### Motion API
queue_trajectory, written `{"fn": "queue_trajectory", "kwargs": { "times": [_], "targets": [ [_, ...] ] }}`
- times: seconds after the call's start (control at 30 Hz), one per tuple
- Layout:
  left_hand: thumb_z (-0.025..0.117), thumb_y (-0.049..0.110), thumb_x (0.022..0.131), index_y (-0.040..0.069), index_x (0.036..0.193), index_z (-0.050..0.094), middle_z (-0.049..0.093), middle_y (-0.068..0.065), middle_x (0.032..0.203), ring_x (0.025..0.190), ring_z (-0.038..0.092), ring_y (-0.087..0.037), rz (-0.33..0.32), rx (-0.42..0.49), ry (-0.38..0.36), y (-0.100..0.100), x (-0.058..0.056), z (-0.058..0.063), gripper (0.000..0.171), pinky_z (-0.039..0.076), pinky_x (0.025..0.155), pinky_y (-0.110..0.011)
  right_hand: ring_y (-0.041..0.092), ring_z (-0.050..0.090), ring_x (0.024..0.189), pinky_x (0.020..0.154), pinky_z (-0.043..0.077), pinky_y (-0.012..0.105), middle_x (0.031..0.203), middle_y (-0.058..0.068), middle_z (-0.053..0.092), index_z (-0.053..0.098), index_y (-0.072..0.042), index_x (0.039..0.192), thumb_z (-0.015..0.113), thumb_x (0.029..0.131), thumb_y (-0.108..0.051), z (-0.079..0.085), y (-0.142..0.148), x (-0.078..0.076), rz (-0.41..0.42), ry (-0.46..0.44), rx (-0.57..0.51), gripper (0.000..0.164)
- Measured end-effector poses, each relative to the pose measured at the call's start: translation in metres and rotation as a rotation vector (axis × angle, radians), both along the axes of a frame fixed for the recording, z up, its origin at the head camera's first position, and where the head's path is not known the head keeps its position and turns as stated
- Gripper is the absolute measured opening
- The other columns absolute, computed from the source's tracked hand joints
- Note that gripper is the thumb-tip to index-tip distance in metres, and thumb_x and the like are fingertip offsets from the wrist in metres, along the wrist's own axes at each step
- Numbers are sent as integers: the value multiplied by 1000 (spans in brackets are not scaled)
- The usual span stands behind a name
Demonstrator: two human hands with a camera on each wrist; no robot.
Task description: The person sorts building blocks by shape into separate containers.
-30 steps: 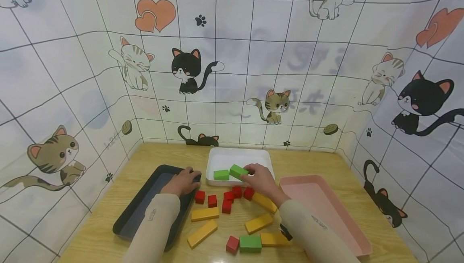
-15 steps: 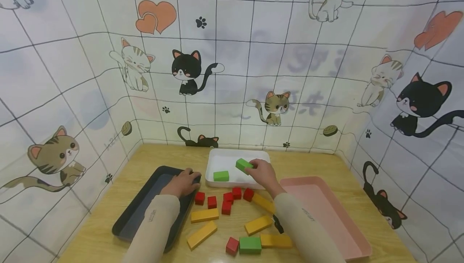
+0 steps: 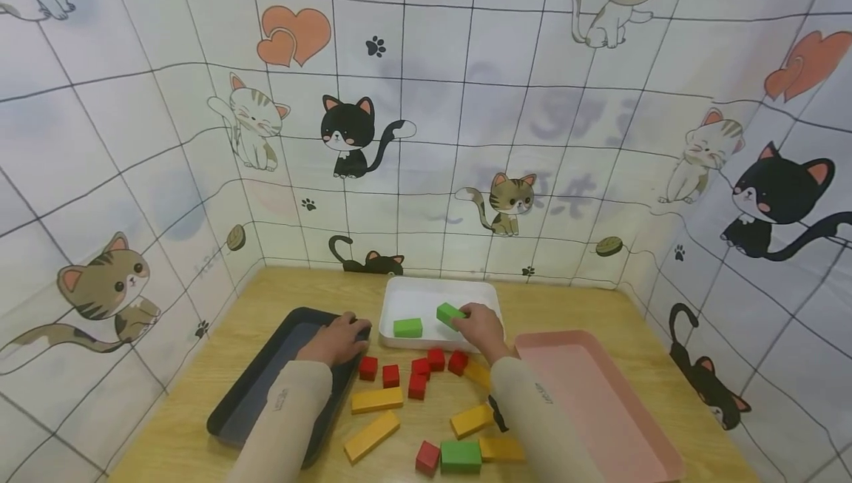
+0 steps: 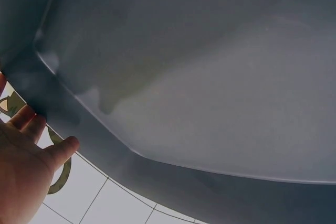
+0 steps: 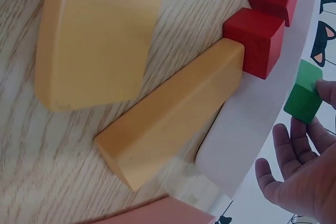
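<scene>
My right hand (image 3: 482, 329) pinches a green block (image 3: 450, 314) between thumb and fingertips over the white tray (image 3: 439, 287). In the right wrist view the same green block (image 5: 304, 92) is tilted, while the other fingers of the right hand (image 5: 310, 177) stay loosely bent. Another green block (image 3: 408, 328) lies in the white tray's left part. My left hand (image 3: 336, 340) rests at the far right corner of the dark tray (image 3: 229, 424). The left wrist view shows the left hand's (image 4: 26, 166) fingers extended against that tray's edge (image 4: 68, 108).
Between the trays lie several red cubes (image 3: 416, 386) and several yellow blocks (image 3: 371, 436). A third green block (image 3: 461, 457) lies near the front beside a red cube (image 3: 427, 458). The pink tray (image 3: 592, 387) stands on the right. A patterned wall backdrop (image 3: 426, 135) encloses the table.
The right hand has lifted the pinched green block away from the other one, slightly rightward, then lowered it a little. The left hand stays on the dark tray.
</scene>
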State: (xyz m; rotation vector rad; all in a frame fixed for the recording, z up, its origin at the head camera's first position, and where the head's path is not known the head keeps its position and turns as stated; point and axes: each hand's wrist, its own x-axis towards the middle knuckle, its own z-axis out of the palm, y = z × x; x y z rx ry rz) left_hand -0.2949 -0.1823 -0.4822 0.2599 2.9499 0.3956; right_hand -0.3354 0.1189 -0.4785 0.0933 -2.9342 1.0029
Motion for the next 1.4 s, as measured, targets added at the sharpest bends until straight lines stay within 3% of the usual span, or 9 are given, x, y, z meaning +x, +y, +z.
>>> {"fn": "queue_trajectory", "kwargs": {
  "times": [0.13, 0.33, 0.6, 0.93, 1.4],
  "targets": [
    [63, 33, 98, 21, 141, 54, 39, -18, 151, 139, 37, -38, 2, 9, -3, 1, 0, 0, 46, 30, 108, -64, 27, 63, 92, 84, 50, 46, 108, 12, 70, 68, -1, 119, 70, 90, -24, -4, -2, -1, 13, 4, -43, 38],
    [62, 34, 98, 21, 142, 54, 38, -18, 152, 140, 36, -38, 10, 6, -17, 1, -1, -1, 46, 29, 108, -65, 37, 59, 116, 98, 46, 52, 126, 20, 63, 56, 2, 137, 66, 95, -25, -7, -4, 2, 119, 22, -73, 50],
    [63, 33, 98, 20, 141, 55, 40, -19, 150, 139, 37, -39, -1, 0, -4, 4, 2, 0, 46, 30, 108, -65, 34, 63, 109, 94, 49, 50, 118, 18, 68, 63, 0, 128, 66, 96, -23, -3, 4, 6, 118, 75, -57, 40],
    [63, 32, 98, 19, 141, 55, 38, -21, 151, 139, 36, -41, -19, 10, 4, 1, 2, 2, 45, 28, 107, -67, 32, 64, 105, 91, 51, 49, 114, 14, 69, 67, -1, 124, 67, 96, -21, 12, 8, 18, 204, 89, -122, 34],
    [64, 31, 98, 19, 140, 55, 39, -21, 150, 139, 36, -40, -19, 24, 9, 0, 3, 1, 45, 29, 107, -67, 26, 63, 102, 88, 53, 44, 113, 11, 69, 67, -2, 123, 67, 96, -22, 22, 18, 52, 332, 40, -158, 34]
  ]
}}
